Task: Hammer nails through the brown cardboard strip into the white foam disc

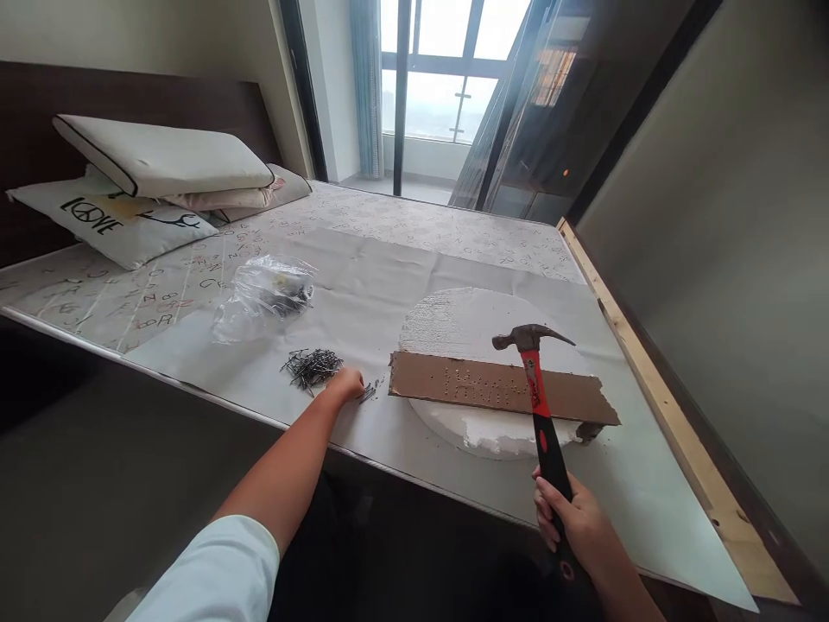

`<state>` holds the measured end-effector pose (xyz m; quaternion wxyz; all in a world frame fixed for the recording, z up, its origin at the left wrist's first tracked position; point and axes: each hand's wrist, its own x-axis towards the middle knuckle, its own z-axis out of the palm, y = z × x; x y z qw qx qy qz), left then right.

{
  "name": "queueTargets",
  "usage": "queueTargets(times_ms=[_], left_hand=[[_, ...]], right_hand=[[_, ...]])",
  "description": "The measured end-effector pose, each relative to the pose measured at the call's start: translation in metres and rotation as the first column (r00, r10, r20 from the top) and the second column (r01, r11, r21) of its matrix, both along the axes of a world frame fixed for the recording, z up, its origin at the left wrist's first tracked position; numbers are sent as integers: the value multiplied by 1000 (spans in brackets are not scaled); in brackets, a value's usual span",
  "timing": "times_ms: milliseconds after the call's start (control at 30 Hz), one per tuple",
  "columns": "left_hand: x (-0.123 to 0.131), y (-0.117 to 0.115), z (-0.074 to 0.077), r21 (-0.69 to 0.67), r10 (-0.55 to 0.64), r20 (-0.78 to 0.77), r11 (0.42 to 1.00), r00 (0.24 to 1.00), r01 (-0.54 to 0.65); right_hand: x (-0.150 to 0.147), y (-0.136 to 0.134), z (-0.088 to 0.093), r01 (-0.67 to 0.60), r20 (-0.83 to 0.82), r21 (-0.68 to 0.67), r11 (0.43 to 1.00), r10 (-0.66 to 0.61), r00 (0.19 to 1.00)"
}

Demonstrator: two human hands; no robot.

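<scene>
Right hand [573, 514] gripped the lower handle of a claw hammer [541, 389], fingers wrapped closed around the black-and-red grip. Hammer head was raised above the cardboard strip [453, 384], handle slanting up and slightly left from the hand — head clear of the strip, not touching it. The strip lay flat across a round white foam disc [446, 324], with a row of small nail heads showing near its middle.

Left hand [346, 383] rested on the paper sheet [363, 294], fingers curled down; whether they pinched a nail could not be told. A pile of loose nails [312, 365] lay just beside the hand on its left, and a few stray nails [369, 391] just to its right, between the hand and the strip's left end.

Further back on the sheet — a crumpled clear plastic bag [265, 294]. Pillows [148, 186] were stacked at the far left corner of the bed.
</scene>
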<state>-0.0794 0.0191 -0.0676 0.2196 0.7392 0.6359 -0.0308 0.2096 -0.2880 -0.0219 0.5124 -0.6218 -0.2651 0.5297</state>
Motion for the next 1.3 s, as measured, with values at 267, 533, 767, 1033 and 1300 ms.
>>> queueTargets(times_ms=[267, 533, 767, 1033, 1300], left_hand=[[31, -9, 63, 425, 49, 433, 870, 900, -251], [154, -56, 69, 336, -291, 765, 941, 575, 28], [199, -59, 47, 473, -412, 582, 873, 701, 119], [207, -51, 37, 493, -452, 509, 851, 732, 181], [206, -52, 34, 475, -449, 514, 858, 731, 194]], right_hand=[[6, 0, -7, 21, -64, 23, 1000, -20, 998], [8, -3, -3, 60, -28, 22, 998, -59, 998], [16, -9, 0, 57, 30, 0, 998, -57, 998], [16, -16, 10, 13, 139, -43, 999, -7, 990], [14, -20, 46, -139, 419, -224, 965, 224, 880]])
